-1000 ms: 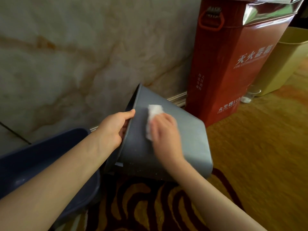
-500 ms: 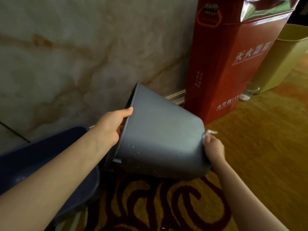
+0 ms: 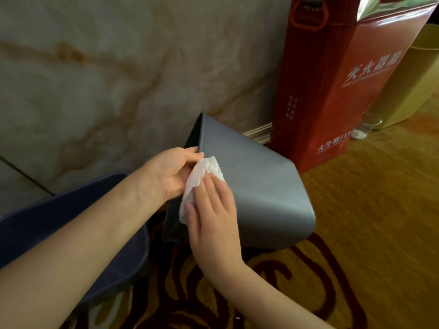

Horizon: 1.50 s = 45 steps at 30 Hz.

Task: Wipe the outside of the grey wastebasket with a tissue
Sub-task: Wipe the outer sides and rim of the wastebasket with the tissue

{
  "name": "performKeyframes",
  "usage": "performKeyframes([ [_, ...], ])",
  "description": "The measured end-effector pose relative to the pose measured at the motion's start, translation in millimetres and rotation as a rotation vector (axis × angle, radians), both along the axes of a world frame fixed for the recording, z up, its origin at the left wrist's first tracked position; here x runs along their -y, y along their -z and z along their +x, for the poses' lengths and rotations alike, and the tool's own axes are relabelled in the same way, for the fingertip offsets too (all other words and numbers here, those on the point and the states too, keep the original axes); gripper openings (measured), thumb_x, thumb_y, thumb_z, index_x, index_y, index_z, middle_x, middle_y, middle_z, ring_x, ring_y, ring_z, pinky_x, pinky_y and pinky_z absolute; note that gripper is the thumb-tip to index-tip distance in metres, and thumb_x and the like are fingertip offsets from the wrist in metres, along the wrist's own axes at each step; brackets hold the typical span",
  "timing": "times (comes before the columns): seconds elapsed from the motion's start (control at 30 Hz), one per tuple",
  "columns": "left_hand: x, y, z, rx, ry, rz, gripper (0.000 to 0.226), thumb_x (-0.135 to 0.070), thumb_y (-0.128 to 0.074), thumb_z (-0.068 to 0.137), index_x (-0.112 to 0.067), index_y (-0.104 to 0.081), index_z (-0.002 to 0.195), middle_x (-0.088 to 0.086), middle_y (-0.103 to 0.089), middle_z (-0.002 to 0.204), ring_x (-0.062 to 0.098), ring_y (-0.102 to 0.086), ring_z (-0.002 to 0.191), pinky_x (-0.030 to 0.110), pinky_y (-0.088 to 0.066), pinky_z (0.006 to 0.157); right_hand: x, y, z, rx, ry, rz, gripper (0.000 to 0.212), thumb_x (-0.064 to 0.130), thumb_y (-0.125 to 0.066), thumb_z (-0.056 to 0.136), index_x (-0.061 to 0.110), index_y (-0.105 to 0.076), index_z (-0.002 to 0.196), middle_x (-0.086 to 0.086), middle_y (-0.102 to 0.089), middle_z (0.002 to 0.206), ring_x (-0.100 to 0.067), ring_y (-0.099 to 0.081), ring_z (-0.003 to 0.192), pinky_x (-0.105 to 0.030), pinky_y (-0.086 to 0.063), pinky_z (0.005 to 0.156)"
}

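Observation:
The grey wastebasket [image 3: 261,186] lies tipped on its side on the carpet, its mouth turned left towards the wall. My left hand [image 3: 171,172] grips the rim, with the fingers inside the opening. My right hand [image 3: 213,210] lies flat on the basket's outer wall close to the rim and presses a crumpled white tissue [image 3: 202,179] against it. The tissue sticks out above and to the left of my fingers, and part of it touches my left hand.
A dark blue basin [image 3: 71,217] sits at the left under my left forearm. A tall red fire-extinguisher box [image 3: 344,86] stands against the marble wall [image 3: 118,79], a yellow bin [image 3: 413,86] and a clear plastic cup [image 3: 365,129] beyond it. Patterned carpet [image 3: 380,222] covers the floor.
My right hand swept with the tissue from near the rim to the basket's base end, then came back to the rim side. My left hand kept its hold on the rim.

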<state>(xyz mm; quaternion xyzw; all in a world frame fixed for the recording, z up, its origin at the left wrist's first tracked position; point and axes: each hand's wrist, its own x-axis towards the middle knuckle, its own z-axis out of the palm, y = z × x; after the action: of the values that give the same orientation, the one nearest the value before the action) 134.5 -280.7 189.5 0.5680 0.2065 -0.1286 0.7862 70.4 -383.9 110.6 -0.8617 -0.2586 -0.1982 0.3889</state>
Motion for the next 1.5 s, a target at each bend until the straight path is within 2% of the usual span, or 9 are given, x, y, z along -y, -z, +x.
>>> performKeyframes([
  [0.17, -1, 2, 0, 0.019, -0.010, 0.018, 0.029, 0.000, -0.033, 0.094, -0.007, -0.060, 0.103, 0.008, -0.064, 0.092, 0.017, -0.062, 0.081, 0.026, -0.057, 0.063, 22, 38, 11, 0.123, 0.081, -0.199, 0.020, 0.027, -0.040, 0.091, 0.019, -0.055, 0.103, -0.004, -0.064, 0.118, -0.020, -0.034, 0.133, -0.038, -0.014, 0.116],
  [0.37, -7, -1, -1, -0.038, -0.040, 0.050, 0.036, 0.000, -0.036, 0.093, -0.009, -0.054, 0.122, 0.008, -0.067, 0.097, 0.017, -0.067, 0.080, 0.028, -0.057, 0.057, 94, 99, 25, -0.037, 0.382, -0.190, 0.045, 0.022, -0.028, 0.098, -0.006, -0.063, 0.099, -0.027, -0.065, 0.111, -0.040, -0.054, 0.117, -0.057, -0.033, 0.099],
  [0.5, -4, -3, 1, -0.038, -0.036, 0.051, 0.037, 0.000, -0.036, 0.093, -0.009, -0.053, 0.125, 0.008, -0.066, 0.098, 0.018, -0.065, 0.083, 0.029, -0.056, 0.056, 137, 120, 33, -0.307, 0.546, -0.070, 0.025, 0.002, -0.050, 0.090, -0.012, -0.057, 0.110, -0.030, -0.058, 0.121, -0.044, -0.045, 0.123, -0.051, -0.030, 0.106],
  [0.6, 0, -5, 2, -0.035, -0.030, 0.059, 0.036, 0.001, -0.036, 0.092, -0.008, -0.055, 0.122, 0.009, -0.066, 0.097, 0.019, -0.066, 0.082, 0.030, -0.057, 0.056, 138, 104, 40, -0.383, 0.556, 0.146, 0.043, 0.023, -0.033, 0.096, -0.008, -0.059, 0.109, -0.026, -0.061, 0.118, -0.036, -0.045, 0.124, -0.048, -0.034, 0.107],
  [0.77, 1, -5, 4, -0.027, -0.027, 0.030, 0.028, -0.002, -0.038, 0.091, -0.006, -0.060, 0.108, 0.008, -0.071, 0.083, 0.018, -0.069, 0.071, 0.034, -0.057, 0.058, 76, 41, 31, -0.131, 0.268, 0.238, 0.028, 0.014, -0.040, 0.093, -0.002, -0.062, 0.097, -0.022, -0.066, 0.105, -0.029, -0.052, 0.115, -0.049, -0.040, 0.102],
  [0.93, 6, -5, 5, -0.015, -0.044, 0.017, 0.024, -0.003, -0.036, 0.092, -0.006, -0.060, 0.090, 0.007, -0.066, 0.078, 0.017, -0.065, 0.068, 0.025, -0.058, 0.057, 16, 19, 11, 0.235, 0.004, -0.171, 0.027, 0.020, -0.044, 0.089, 0.009, -0.064, 0.103, -0.006, -0.069, 0.108, -0.019, -0.054, 0.116, -0.034, -0.016, 0.117],
  [1.03, 2, -2, 4, -0.019, -0.050, 0.020, 0.030, 0.002, -0.033, 0.092, -0.007, -0.061, 0.091, 0.004, -0.073, 0.065, 0.013, -0.070, 0.057, 0.024, -0.058, 0.053, 30, 43, 15, 0.252, 0.041, -0.202, 0.023, 0.020, -0.052, 0.086, 0.007, -0.066, 0.100, -0.008, -0.070, 0.107, -0.025, -0.056, 0.118, -0.035, -0.021, 0.115],
  [1.27, -11, -2, 1, -0.053, -0.020, 0.096, 0.034, 0.001, -0.033, 0.093, -0.008, -0.055, 0.117, 0.007, -0.066, 0.091, 0.017, -0.065, 0.076, 0.030, -0.055, 0.058, 120, 112, 25, -0.024, 0.419, -0.170, 0.020, 0.007, -0.049, 0.090, -0.005, -0.063, 0.084, -0.024, -0.070, 0.094, -0.044, -0.059, 0.107, -0.056, -0.034, 0.100],
  [1.5, -13, 4, 20, -0.086, -0.003, 0.269, 0.021, -0.025, -0.050, 0.088, -0.014, -0.058, 0.104, 0.000, -0.069, 0.060, 0.011, -0.065, 0.044, 0.022, -0.052, 0.040, 145, 96, 47, -0.286, 0.558, 0.134, 0.018, 0.002, -0.048, 0.091, -0.004, -0.064, 0.098, -0.019, -0.067, 0.102, -0.033, -0.053, 0.110, -0.034, -0.039, 0.091],
])
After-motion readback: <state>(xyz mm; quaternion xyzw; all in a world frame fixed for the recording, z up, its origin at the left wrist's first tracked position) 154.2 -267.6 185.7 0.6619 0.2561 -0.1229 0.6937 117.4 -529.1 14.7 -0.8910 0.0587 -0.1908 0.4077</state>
